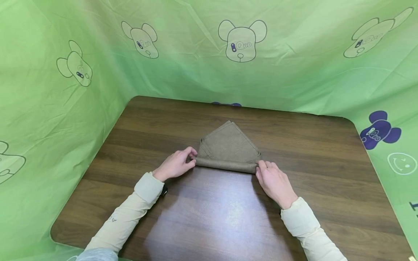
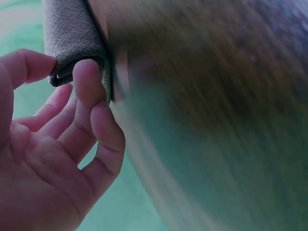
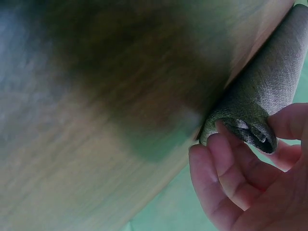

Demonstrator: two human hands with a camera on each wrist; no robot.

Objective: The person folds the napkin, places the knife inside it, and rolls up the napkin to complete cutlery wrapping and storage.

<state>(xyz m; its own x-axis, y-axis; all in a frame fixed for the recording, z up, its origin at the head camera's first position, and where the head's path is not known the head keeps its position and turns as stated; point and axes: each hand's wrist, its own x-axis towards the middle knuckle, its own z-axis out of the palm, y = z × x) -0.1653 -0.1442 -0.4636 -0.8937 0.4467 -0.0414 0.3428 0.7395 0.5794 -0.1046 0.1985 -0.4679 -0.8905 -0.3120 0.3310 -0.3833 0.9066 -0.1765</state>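
A brown-grey cloth napkin [image 1: 230,143] lies on the table, its far part folded to a point. Along its near side runs a rolled edge [image 1: 225,165]. At the left end of this roll, my left hand [image 1: 175,165] pinches it between thumb and fingers. My right hand [image 1: 275,181] grips the right end the same way. Both wrist views show the layered, spiralled ends: the left wrist view has the roll [image 2: 74,31] upper left, and the right wrist view has the roll [image 3: 269,89] upper right, fingertips at the opening.
The dark wood-grain table [image 1: 320,163] has rounded corners. Green fabric [image 1: 189,72] printed with bear-head outlines surrounds it at the back and sides. Light pale sleeves cover both forearms, with a bright reflection on the tabletop between them.
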